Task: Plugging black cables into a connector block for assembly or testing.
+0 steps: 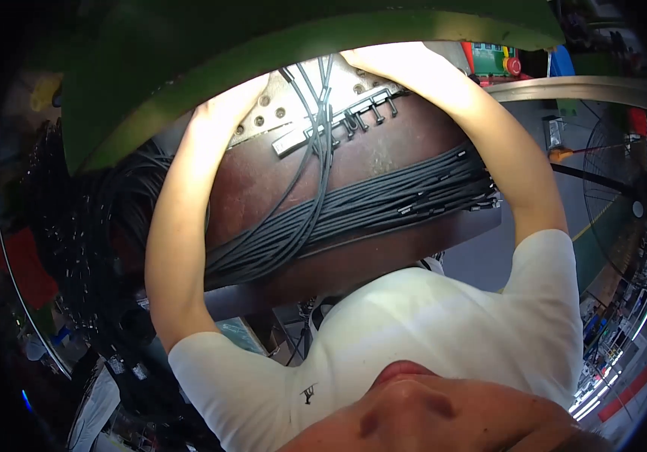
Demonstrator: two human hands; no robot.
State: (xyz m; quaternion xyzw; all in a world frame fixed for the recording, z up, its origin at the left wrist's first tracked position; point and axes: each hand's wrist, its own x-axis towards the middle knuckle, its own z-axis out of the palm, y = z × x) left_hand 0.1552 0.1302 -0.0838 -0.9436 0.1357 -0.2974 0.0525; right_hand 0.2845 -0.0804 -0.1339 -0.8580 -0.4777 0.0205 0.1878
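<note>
Both my hands reach under the green machine's curved edge, into bright light. My left hand [242, 98] is at the left side of a pale metal plate [269, 105] with holes; its fingers are hidden by the edge and washed out by glare. My right hand [384, 59] is over the plate's right side, fingers also out of sight. Between them, several black cables [326, 120] run up under the edge, crossing a metal bar [289, 142] with a row of black pegs. Whether either hand touches these cables cannot be seen. A thick bundle of black cables [369, 197] lies nearer me on the brown table [244, 181].
The green machine body [301, 30] overhangs my hands. Masses of black cables [86, 248] hang at the left. On the right are a red push button [513, 66], an orange-handled tool [561, 155] and a black wire-cage fan [640, 207].
</note>
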